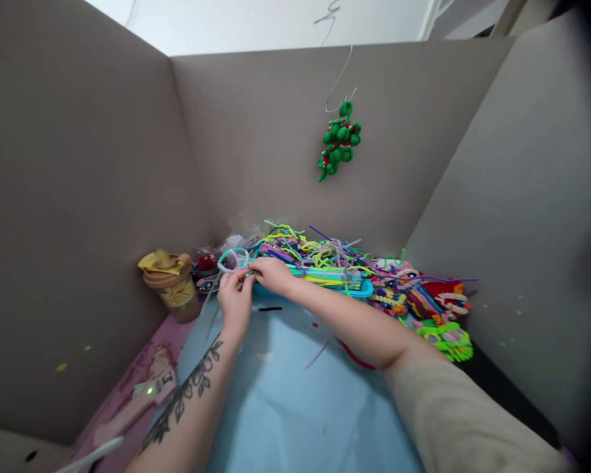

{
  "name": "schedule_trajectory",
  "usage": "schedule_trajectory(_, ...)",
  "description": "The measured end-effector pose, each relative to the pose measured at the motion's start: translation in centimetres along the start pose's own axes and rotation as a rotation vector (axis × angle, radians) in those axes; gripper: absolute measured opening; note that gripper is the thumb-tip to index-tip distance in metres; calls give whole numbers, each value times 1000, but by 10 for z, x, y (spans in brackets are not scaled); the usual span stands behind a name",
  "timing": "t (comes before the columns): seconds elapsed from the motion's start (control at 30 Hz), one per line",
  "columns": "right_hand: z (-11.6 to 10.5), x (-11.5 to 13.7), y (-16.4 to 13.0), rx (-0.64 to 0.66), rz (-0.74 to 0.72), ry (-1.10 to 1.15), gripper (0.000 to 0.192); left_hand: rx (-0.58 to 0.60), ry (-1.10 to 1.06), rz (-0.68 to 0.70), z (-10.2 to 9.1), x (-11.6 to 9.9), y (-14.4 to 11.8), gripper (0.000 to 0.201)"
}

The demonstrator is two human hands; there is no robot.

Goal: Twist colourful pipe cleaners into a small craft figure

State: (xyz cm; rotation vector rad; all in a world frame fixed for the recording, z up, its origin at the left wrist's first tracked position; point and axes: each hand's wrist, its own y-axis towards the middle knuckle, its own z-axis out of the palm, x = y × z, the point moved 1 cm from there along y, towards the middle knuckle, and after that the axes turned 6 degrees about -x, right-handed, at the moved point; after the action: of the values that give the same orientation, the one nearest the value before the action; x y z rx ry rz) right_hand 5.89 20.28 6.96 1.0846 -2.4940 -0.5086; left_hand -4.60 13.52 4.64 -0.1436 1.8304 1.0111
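A loop of turquoise and lavender pipe cleaner stands up just behind my fingers. My left hand pinches at the lower edge of this loop, thumb and fingertips together. Close against it, my right hand comes across from the right and pinches at the same spot; its fingertips are partly hidden. Behind both hands a heap of coloured pipe cleaners spills over a blue tray, where straight bundles lie side by side.
A lidded brown cup stands left. A pink glue gun with a green light lies on the pink surface at lower left. Finished pipe-cleaner pieces and a bright green one sit right. A green-and-red ornament hangs on the grey partition.
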Motion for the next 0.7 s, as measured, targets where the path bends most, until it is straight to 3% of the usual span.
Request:
schedule_trajectory(0.17,2,-7,-11,-7,-17,-60,23,-43,85,158,6,1,4,15)
schedule_trajectory(0.27,5,-24,-17,-42,-23,-121,23,-166,112,195,-2,-8,15,15)
schedule_trajectory(0.5,-2,-73,-35,-27,-95,-277,26,-383,103,273,-40,-44,30,15)
schedule_trajectory(0.7,-19,-98,-57,30,97,-299,25,-555,17,229,-87,-86,21,21)
